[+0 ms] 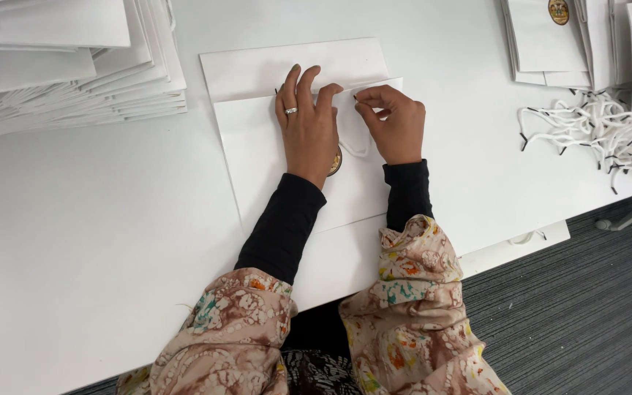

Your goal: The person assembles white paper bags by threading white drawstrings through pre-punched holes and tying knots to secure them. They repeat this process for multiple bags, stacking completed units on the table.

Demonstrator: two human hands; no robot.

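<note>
A flat white paper bag lies on the white table in front of me, with a round gold seal partly hidden under my wrist. My left hand, wearing a ring, presses flat on the bag near its upper edge. My right hand pinches the black-tipped end of a white cord handle at the bag's top edge. The cord loops down on the bag between my hands. A second white sheet or bag lies under it, sticking out at the top.
A tall fanned stack of flat white bags fills the far left. More white bags with gold seals stand at the far right, beside a heap of white cords with black tips. Grey carpet lies beyond the table's right edge.
</note>
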